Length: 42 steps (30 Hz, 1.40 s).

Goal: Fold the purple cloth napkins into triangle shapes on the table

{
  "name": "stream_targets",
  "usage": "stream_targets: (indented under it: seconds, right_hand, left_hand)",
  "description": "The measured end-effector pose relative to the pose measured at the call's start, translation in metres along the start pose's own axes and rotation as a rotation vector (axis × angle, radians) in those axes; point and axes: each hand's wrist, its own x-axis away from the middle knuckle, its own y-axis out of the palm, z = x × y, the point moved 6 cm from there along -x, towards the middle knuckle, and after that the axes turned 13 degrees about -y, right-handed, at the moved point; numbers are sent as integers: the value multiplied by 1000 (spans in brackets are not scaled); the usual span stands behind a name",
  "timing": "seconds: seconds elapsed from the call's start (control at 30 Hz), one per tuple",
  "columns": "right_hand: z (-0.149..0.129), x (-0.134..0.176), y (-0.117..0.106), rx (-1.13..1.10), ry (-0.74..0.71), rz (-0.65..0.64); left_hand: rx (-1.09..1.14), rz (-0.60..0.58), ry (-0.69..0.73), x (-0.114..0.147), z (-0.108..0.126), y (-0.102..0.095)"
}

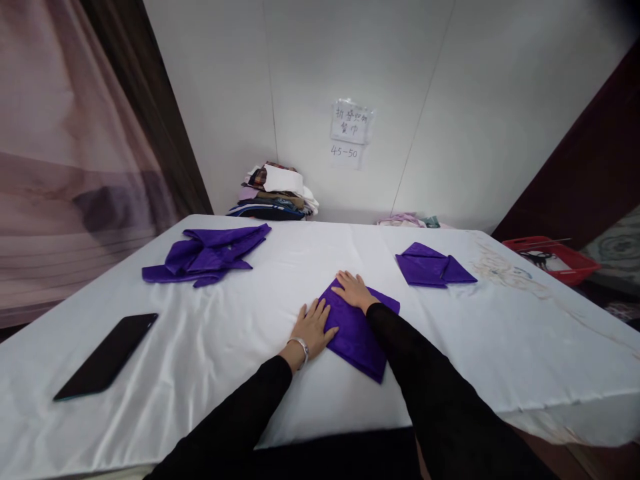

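A purple cloth napkin [353,333], folded into a flat square-like shape, lies in front of me on the white tablecloth. My left hand [313,328], with a bracelet at the wrist, rests flat at the napkin's left edge, fingers spread. Across the napkin's far corner lies my right hand [351,291], palm down with fingers stretched out; its forearm covers part of the right side. Farther right sits another purple napkin [423,265] folded into a pointed shape. A loose heap of crumpled purple napkins [205,253] is at the back left.
A dark tablet or phone [106,357] lies at the table's left. Behind the table are a stack of folded cloths [275,193] and a wall with a paper sign [350,123]. Beyond the right edge stands a red basket [575,267]. A curtain [65,133] hangs at the left.
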Motion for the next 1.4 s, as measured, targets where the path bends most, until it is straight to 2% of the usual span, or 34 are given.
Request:
stream_targets:
  seconds: [0.1, 0.2, 0.37, 0.43, 0.57, 0.63, 0.73, 0.87, 0.97, 1.13, 1.4]
  right_hand:
    - [29, 9, -4, -6, 117, 17]
    - [48, 27, -13, -96, 165, 74]
    - [61, 85, -25, -249, 240, 162]
    - [56, 117, -27, -314, 220, 237]
    - [31, 185, -24, -497, 123, 470]
    - [14, 213, -19, -527, 82, 522]
    - [-15, 239, -12, -503, -60, 535]
    - [-40, 247, -7, -401, -180, 535]
    - [-50, 242, -6, -329, -215, 501]
    - [-56, 234, -8, -248, -249, 448]
    - [-63, 234, -9, -244, -293, 450]
  left_hand:
    - [11, -12, 1, 0, 0, 2]
    - [12, -17, 5, -1, 0, 2]
    - [-15, -6, 9, -3, 2, 0]
    - [-16, 0, 12, -5, 3, -1]
    - [39, 54, 35, -5, 3, -9]
    - [94, 108, 59, 0, 4, -15]
    - [194, 185, 161, 17, 14, -21]
    - [301, 165, 411, 49, 47, -21]
    - [320, 117, 501, 62, 69, -16]
    - [347, 99, 495, 60, 84, -9]
    - [451, 97, 436, 57, 87, -8]
